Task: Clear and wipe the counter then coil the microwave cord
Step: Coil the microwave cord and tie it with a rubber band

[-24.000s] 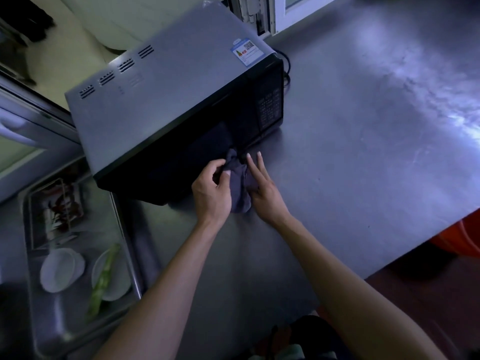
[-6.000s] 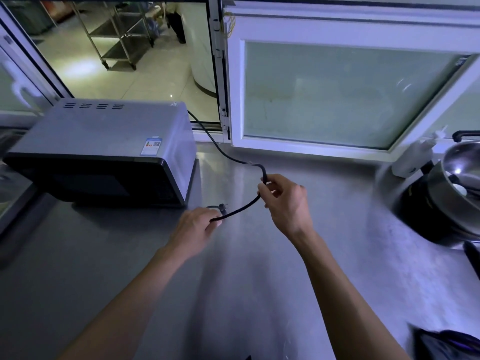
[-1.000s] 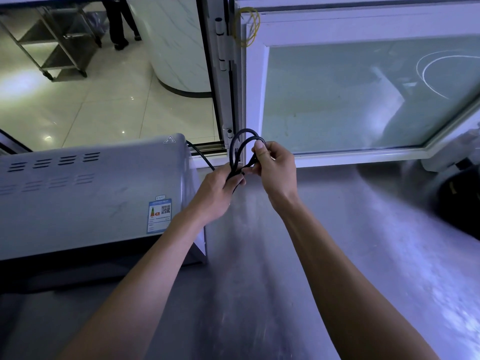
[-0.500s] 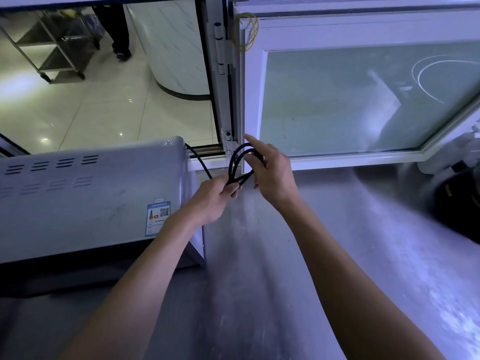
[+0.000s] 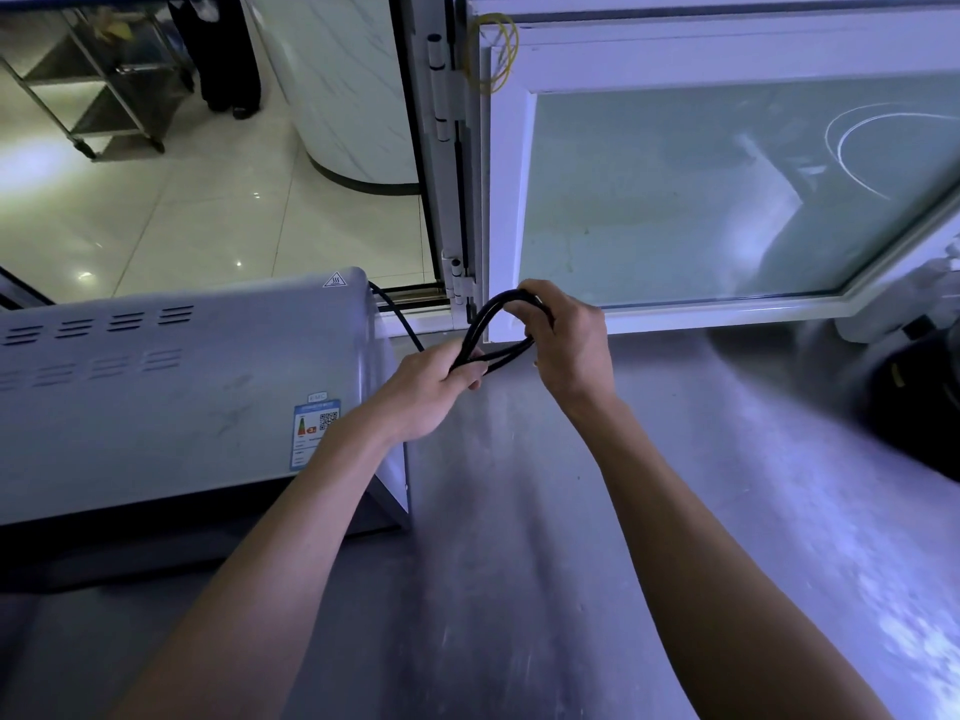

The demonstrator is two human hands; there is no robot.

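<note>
Looking down, we see our left hand (image 5: 426,394) and right hand (image 5: 563,337) both gripping the looped black cord (image 5: 485,322), held up above the counter (image 5: 519,511) beside the microwave (image 5: 182,387).

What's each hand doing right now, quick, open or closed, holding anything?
Left hand: closed, gripping the gathered base of the black cord loops.
Right hand: closed, fingers curled round the top of the same cord loop.

Hot-surface warning triangle (image 5: 335,279) on microwave (image 5: 156,387); label (image 5: 314,433) unreadable.
</note>
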